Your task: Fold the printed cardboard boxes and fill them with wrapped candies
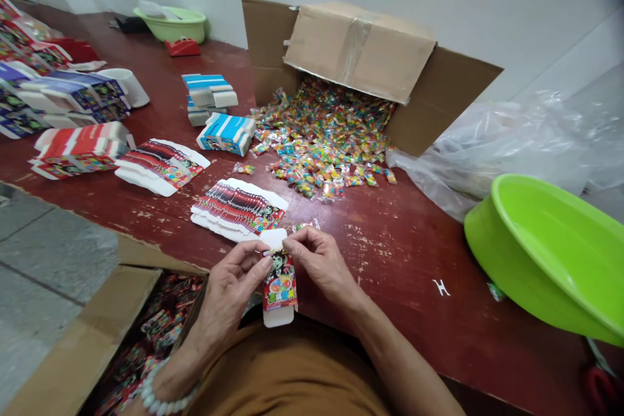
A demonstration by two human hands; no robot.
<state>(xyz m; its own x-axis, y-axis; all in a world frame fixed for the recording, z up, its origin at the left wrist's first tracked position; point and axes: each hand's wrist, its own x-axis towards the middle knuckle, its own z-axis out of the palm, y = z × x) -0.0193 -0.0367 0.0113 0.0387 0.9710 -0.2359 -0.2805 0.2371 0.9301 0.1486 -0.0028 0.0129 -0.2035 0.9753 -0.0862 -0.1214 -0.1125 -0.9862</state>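
Observation:
My left hand [236, 283] and my right hand [319, 260] both pinch the top of a small red printed paper box [279, 286] with white flaps, held over the near edge of the dark red table [400, 253]. Just beyond the hands lies a fanned stack of flat red box blanks [238, 208]. A small candy packet [306, 225] lies by my right hand. A heap of small colourful candy packets [324, 136] spills from a cardboard box [361, 58] tipped on its side at the back.
A lime green basin [550, 253] sits at the right, clear plastic sheeting [511, 136] behind it. More flat blanks [160, 166], red boxes [78, 146] and blue boxes [227, 133] lie left. A cardboard box of filled packs [146, 338] stands on the floor at lower left. A green bowl [170, 23] rests far back.

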